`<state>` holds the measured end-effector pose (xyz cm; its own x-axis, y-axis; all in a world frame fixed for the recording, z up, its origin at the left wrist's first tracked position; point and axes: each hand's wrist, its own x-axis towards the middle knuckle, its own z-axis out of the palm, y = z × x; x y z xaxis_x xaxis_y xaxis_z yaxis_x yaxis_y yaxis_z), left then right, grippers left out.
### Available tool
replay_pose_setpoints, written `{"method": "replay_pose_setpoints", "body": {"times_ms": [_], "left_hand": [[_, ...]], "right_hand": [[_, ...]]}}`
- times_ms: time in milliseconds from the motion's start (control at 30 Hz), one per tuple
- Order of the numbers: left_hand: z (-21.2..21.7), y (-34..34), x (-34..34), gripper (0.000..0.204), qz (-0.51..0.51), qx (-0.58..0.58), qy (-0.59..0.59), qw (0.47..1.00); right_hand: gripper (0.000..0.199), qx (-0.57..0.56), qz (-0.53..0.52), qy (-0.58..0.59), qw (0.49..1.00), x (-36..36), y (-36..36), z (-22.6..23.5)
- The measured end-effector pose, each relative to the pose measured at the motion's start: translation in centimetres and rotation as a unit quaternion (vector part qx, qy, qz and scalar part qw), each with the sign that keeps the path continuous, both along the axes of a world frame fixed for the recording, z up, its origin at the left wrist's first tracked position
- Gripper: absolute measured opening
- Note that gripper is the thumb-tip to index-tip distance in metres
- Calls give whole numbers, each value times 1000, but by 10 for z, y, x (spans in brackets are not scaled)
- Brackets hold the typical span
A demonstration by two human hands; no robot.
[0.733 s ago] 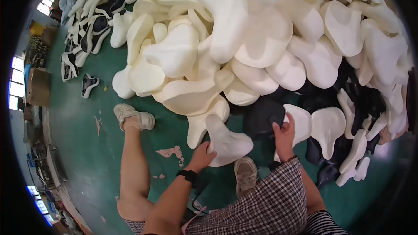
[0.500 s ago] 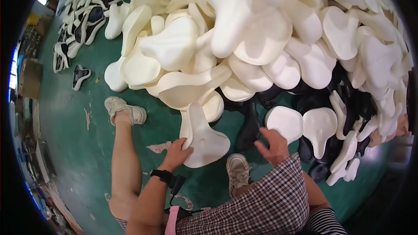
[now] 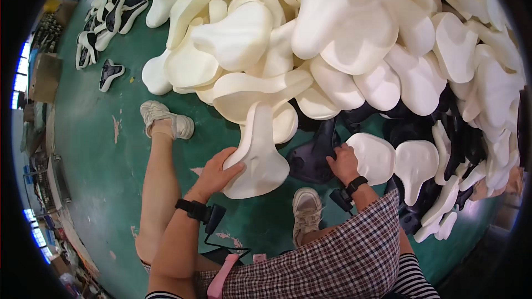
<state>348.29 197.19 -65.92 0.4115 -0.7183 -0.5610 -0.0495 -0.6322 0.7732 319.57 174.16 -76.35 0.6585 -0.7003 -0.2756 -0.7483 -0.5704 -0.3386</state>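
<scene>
My left hand [image 3: 215, 174] is closed on the left edge of a white foam bicycle saddle pad [image 3: 260, 160], thumb on top and fingers mostly hidden beneath. The pad's narrow nose points away from me and its wide end is toward me. Just right of it is a black saddle base [image 3: 311, 160], wide end toward me. My right hand [image 3: 346, 165] pinches that base at its right side, its fingertips partly hidden. Two more white pads, a rounded one [image 3: 372, 158] and one nose-down [image 3: 415, 169], lie beside my right hand.
A high heap of white foam saddle pads [image 3: 354, 33] fills the far side. Black saddle bases [image 3: 410, 133] lie under its right part. One base [image 3: 111, 75] sits alone on the green floor [image 3: 100, 149] at left. My shoes [image 3: 306, 213] stand near the heap.
My right hand has moved forward and closed on the black saddle base, which now shows its wide end. The white pad in my left hand has shifted slightly. The view has moved too.
</scene>
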Motion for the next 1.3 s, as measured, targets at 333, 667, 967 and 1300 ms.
{"method": "replay_pose_setpoints", "body": {"times_ms": [333, 667, 967, 1300], "left_hand": [[34, 11, -6, 44, 92, -20, 41, 995], [42, -61, -44, 58, 158, -172, 270, 934], [40, -73, -47, 58, 176, -202, 347, 899], [54, -70, -31, 63, 212, -208, 327, 897]], "right_hand": [[23, 127, 51, -142, 980, -43, 25, 128], [18, 155, 24, -440, 884, 79, -17, 151], [27, -25, 51, -458, 887, 94, -9, 120], [33, 384, -258, -455, 761, 64, 16, 116]]}}
